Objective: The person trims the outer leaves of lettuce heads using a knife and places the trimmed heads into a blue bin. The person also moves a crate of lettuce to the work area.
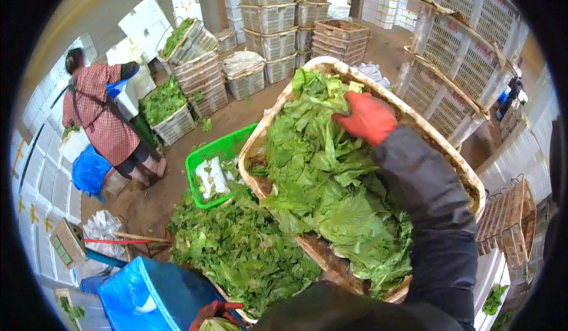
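My right hand [372, 117], in an orange-red glove, reaches over a large dirty white plastic crate [461, 162]. Its fingers and thumb touch the heap of green leafy lettuce [326, 153] inside; whether they grip a head cannot be told. At the bottom edge, my left hand [215, 313] wears a red glove and holds a pale green vegetable head [218, 325], partly cut off by the picture's rim. Between the hands, a broad pile of loose green leaves [244, 246] spreads below the crate.
A bright green basket [191, 171] holds white wrapping and leaf scraps. Blue plastic sheeting [128, 295] lies lower left. Tall crate stacks stand at the back [268, 20] and right [461, 56]. A person [104, 104] in a checked smock works at left, near a leaf-filled crate [173, 129].
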Motion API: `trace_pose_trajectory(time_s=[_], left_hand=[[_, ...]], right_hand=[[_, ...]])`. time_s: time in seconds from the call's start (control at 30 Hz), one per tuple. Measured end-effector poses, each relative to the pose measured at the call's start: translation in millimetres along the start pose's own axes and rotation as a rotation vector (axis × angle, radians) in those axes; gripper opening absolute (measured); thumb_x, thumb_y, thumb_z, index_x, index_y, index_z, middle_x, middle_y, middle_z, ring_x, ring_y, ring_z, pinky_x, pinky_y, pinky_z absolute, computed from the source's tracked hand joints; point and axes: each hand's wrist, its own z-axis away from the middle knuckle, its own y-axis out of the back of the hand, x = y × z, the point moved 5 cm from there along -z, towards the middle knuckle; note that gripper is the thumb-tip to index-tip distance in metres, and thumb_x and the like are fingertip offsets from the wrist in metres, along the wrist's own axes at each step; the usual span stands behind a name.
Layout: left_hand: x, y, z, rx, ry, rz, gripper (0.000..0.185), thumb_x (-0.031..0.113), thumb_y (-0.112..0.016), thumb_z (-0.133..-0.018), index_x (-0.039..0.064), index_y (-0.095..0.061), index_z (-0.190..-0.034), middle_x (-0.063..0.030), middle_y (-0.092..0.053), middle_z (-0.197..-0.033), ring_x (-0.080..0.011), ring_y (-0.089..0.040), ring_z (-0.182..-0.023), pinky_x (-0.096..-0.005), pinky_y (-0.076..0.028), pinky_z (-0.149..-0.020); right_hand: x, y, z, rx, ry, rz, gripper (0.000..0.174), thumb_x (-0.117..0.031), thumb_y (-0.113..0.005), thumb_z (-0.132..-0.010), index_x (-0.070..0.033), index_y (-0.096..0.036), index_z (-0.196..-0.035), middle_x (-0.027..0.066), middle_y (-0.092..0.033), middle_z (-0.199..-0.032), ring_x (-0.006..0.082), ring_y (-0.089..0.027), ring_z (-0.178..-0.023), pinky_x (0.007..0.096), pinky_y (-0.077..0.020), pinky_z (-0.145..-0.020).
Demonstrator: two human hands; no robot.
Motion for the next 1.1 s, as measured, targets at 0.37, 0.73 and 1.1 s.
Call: trace_pose_trajectory(time_s=[0.37, 0.73, 1.1], left_hand=[[39, -59, -62, 0.238, -0.496, -0.468, 0.051, 0.033, -0.057, -0.101, 0.001, -0.050, -0.139, -0.0159, -0.069, -0.113, -0.0210, -0.067, -0.101, -0.0353, -0.052, -0.092], [40, -28, -62, -0.073, -0.378, 0.026, 0.062, 0.026, -0.062, -0.096, 0.007, -0.037, -0.149, -0.0119, -0.042, -0.150, -0.0277, -0.049, -0.130, -0.0430, -0.038, -0.110], [-71, 13, -26, -0.042, -0.117, 0.173, 0.061, 0.030, -0.054, -0.100, 0.006, -0.032, -0.151, -0.0107, -0.042, -0.149, -0.0236, -0.046, -0.132, -0.0394, -0.038, -0.110]], right_hand=[[-60, -38, 36, 0.310, 0.288, -0.226, 0.037, -0.015, -0.071, -0.078, -0.015, -0.060, -0.114, 0.0187, -0.061, -0.110, 0.0423, -0.066, -0.087, 0.0483, -0.0537, -0.074], [-199, -111, 227, -0.682, 0.662, -1.154, 0.059, -0.024, -0.071, -0.082, -0.012, -0.051, -0.136, 0.0193, -0.050, -0.138, 0.0331, -0.061, -0.111, 0.0370, -0.0516, -0.089], [-200, -165, 259, -0.863, 0.762, -0.432, 0.020, -0.020, -0.058, -0.084, -0.009, -0.064, -0.100, 0.0196, -0.067, -0.085, 0.0397, -0.065, -0.077, 0.0474, -0.0519, -0.062]])
